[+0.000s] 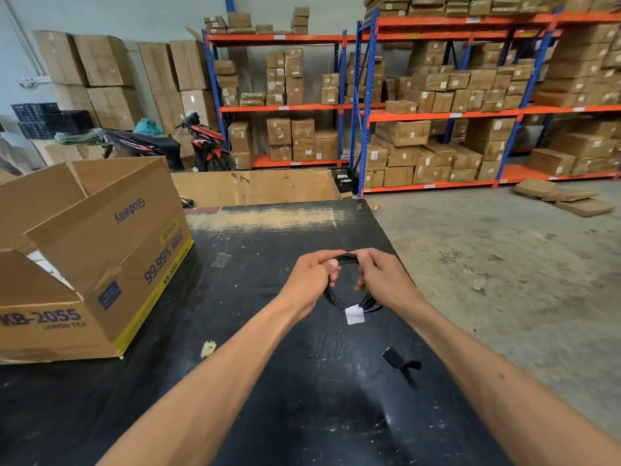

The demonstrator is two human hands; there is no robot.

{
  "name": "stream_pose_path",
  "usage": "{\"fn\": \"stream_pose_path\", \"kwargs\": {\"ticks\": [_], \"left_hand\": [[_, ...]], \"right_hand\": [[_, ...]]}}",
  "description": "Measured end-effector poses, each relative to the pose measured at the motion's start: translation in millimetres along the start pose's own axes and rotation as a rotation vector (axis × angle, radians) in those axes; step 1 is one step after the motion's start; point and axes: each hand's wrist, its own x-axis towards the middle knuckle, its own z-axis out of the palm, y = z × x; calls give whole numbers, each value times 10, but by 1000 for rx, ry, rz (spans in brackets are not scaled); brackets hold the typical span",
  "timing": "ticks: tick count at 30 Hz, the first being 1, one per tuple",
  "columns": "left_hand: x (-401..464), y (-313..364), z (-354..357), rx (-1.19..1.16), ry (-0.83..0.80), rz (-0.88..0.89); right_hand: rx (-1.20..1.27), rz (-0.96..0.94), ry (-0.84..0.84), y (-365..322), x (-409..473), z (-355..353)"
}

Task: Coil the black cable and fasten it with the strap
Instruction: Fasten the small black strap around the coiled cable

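A thin black cable (pixel 346 260) is wound into a loop and held above the black table (pixel 268 381). My left hand (pixel 311 275) and my right hand (pixel 383 274) both pinch the top of the loop, fingers closed on it. A white tag (pixel 355 314) hangs from the loop's lower edge. A black strap (pixel 400 360) lies flat on the table nearer to me, to the right, untouched by either hand.
A large open cardboard box (pixel 100 264) sits on the table's left side. A small scrap (pixel 207 348) and a piece of clear tape (pixel 221 260) lie on the tabletop. The table's right edge drops to a concrete floor (pixel 504 264). Shelves of cartons stand behind.
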Motion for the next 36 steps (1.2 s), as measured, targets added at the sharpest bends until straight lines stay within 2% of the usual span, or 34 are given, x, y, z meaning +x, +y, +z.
{"fn": "stream_pose_path", "kwargs": {"ticks": [2,4,8,13,19,24,29,31,33,36], "left_hand": [[-8,24,19,-77,0,-47],[-7,25,15,-56,8,-54],[-45,4,10,60,59,-27],[-53,21,10,21,123,-67],[-102,20,37,397,-2,70],[-59,-34,159,525,144,146],[-12,-212,236,470,229,46],[-3,-273,235,446,253,14],[-12,-325,231,445,261,-7],[-27,-403,226,448,280,-20]], "right_hand": [[11,55,-35,-49,-25,2],[-36,65,-50,-72,-35,1],[-109,30,7,-37,-65,-19],[-69,32,42,16,-76,3],[-113,58,2,52,39,-87],[-51,131,10,164,44,-24],[42,221,-57,308,9,-93],[-25,236,-30,394,-15,-179],[-195,223,-44,478,-81,-298],[-598,180,-238,582,-245,-444]]}}
